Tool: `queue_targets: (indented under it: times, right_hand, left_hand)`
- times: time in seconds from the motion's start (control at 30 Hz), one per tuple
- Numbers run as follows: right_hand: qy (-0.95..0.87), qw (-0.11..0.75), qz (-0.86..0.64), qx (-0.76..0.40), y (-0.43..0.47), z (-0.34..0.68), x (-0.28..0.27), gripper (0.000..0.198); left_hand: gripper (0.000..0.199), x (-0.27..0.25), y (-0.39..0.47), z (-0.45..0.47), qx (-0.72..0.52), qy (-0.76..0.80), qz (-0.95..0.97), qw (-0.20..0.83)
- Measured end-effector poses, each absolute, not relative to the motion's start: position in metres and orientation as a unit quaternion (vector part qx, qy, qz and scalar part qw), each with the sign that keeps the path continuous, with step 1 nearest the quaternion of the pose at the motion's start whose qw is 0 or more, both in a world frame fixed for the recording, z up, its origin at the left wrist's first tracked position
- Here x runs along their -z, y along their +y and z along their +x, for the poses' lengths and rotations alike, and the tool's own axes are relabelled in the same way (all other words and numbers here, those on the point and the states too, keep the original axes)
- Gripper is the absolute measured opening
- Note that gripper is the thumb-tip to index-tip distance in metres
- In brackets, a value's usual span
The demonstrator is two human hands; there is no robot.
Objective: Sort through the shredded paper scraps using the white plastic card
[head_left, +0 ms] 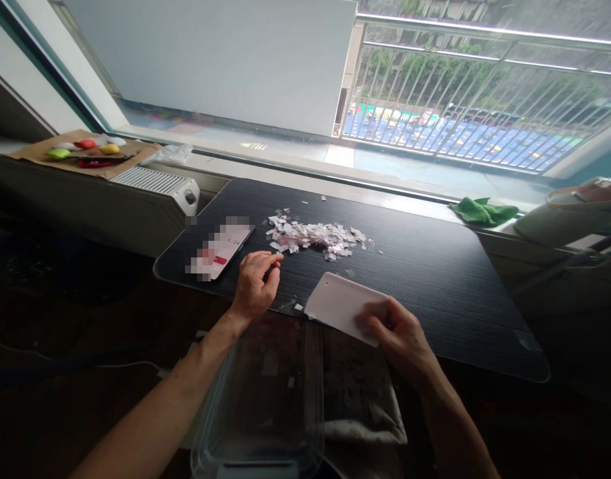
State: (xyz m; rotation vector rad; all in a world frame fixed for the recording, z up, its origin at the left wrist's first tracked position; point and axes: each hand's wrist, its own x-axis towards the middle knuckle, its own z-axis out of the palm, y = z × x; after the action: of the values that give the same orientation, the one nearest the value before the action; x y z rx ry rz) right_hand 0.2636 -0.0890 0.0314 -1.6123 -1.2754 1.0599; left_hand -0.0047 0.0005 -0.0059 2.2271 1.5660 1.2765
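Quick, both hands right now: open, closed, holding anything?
Left hand: fingers loosely curled beside the scraps; can't tell if it pinches one.
Right hand: closed on the white card, gripping one end.

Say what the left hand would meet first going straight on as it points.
The left hand would likely meet the paper scraps first, though its height above the table is unclear.

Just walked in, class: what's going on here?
A person's right hand grips a flat white card by one end at the near edge of the table. The left hand, fingers bent, is between a phone and the card; whether it holds anything is unclear. Pale scraps lie heaped beyond both hands; a clear container sits below the near edge.
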Motion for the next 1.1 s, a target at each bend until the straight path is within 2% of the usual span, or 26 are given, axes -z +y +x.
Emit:
queue_targets:
  times: [0.13, 0.2, 0.37, 0.53, 0.67, 0.83, 1.1]
  right_hand:
    - [-0.493, 0.419, -0.662, -0.377, -0.090, 0.282, -0.033, 0.023]
    - [-0.502, 0.424, -0.644, -0.392, -0.084, 0.277, -0.034, 0.022]
    - [-0.570, 0.382, -0.600, -0.412, -0.062, 0.253, -0.034, 0.014]
    - [-0.567, 0.354, -0.642, -0.375, -0.068, 0.303, -0.039, 0.016]
    - [-0.541, 0.360, -0.652, -0.391, -0.071, 0.348, -0.050, 0.023]
    - [-0.542, 0.364, -0.586, -0.479, -0.033, 0.333, -0.055, 0.025]
    - [-0.601, 0.253, -0.570, -0.500, 0.003, 0.325, -0.051, 0.023]
  left_hand:
    - [0.025, 0.006, 0.001, -0.004, -0.423, 0.515, 0.743, 0.069]
    - [0.025, 0.007, 0.002, -0.003, -0.423, 0.513, 0.744, 0.063]
    - [0.025, 0.008, 0.002, -0.005, -0.432, 0.509, 0.742, 0.056]
    - [0.025, 0.008, 0.001, -0.006, -0.432, 0.507, 0.743, 0.060]
    - [0.025, 0.008, 0.002, -0.004, -0.428, 0.504, 0.748, 0.058]
    - [0.026, 0.008, 0.003, -0.006, -0.423, 0.499, 0.755, 0.050]
    - [0.025, 0.007, 0.004, -0.008, -0.433, 0.495, 0.752, 0.054]
